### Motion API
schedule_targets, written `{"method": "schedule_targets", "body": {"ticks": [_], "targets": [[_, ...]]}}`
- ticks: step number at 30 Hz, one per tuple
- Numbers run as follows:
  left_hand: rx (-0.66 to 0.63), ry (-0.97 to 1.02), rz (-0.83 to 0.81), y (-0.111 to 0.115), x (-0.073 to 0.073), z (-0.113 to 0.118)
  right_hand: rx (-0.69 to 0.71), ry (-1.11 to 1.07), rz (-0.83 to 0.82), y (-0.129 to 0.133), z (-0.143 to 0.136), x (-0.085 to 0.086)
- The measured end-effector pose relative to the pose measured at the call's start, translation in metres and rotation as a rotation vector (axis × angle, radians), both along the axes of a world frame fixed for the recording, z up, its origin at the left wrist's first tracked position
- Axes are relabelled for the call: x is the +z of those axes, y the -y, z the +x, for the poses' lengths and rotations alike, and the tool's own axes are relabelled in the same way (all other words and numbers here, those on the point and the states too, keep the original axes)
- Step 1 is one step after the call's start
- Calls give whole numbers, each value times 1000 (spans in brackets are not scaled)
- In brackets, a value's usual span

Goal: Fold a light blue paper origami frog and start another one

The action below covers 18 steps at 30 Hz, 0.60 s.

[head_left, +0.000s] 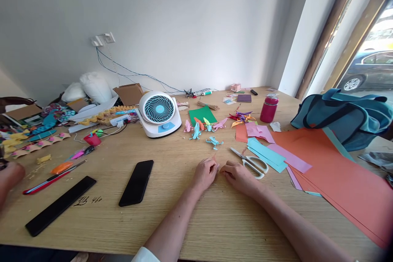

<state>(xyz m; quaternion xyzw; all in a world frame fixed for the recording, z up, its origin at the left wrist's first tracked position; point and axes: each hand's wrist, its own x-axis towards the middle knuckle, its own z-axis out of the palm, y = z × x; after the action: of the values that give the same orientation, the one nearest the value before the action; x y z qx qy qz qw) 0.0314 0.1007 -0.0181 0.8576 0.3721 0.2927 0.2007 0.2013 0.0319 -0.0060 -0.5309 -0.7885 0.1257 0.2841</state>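
- Head view: the left hand [205, 174] rests low over the table [172, 221], fingers curled inward and fingertips drawn close together; whether they pinch anything firmly cannot be told.
- The right hand [239, 176] faces it, fingers bent and tips turned toward the left hand, with a narrow gap between the two; its grip cannot be told either.
- A small reddish sliver [214, 158] shows just beyond the left fingertips, in front of the gap between the hands. It looks like paper, but is too small to make out clearly.
- Working such a small piece well seems to call for fingertips only: one hand steadying it, the other pressing lightly, since a hard pull could tear it.
- Both forearms lie low over the wood, a good posture for fine control; the flat surface offers firm backing for pressing an edge.
- The scissors [245, 156] lie just beside the right hand, slightly spread, blades pointing away from the person; that hand should keep clear of the blades when moving outward.
- A light-blue paper figure [215, 142] stands near, beyond the fingertips, so small movements are safer than wide ones.
- The fan [159, 108] faces the work area; a draught could shift so light a piece, though whether it runs cannot be told.
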Motion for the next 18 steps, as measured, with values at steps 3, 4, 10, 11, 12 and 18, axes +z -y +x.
{"method": "schedule_targets", "body": {"ticks": [3, 4, 10, 11, 12, 18], "targets": [[-7, 4, -3, 0, -1, 0, 11, 2, -18, 1, -1, 0], [-9, 6, -3, 0, -1, 0, 11, 1, -23, 1, -1, 0], [-23, 11, -1, -1, -3, -1, 16, -10, -30, 1, -2, -1], [-24, 11, 0, -2, -3, -1, 16, -10, -30, 1, -2, -1], [-25, 11, 0, -2, -4, -1, 16, -8, -30, 1, -2, -1], [-23, 12, 4, -3, -7, 0, 39, -11, -43, 3, -4, 2]]}}
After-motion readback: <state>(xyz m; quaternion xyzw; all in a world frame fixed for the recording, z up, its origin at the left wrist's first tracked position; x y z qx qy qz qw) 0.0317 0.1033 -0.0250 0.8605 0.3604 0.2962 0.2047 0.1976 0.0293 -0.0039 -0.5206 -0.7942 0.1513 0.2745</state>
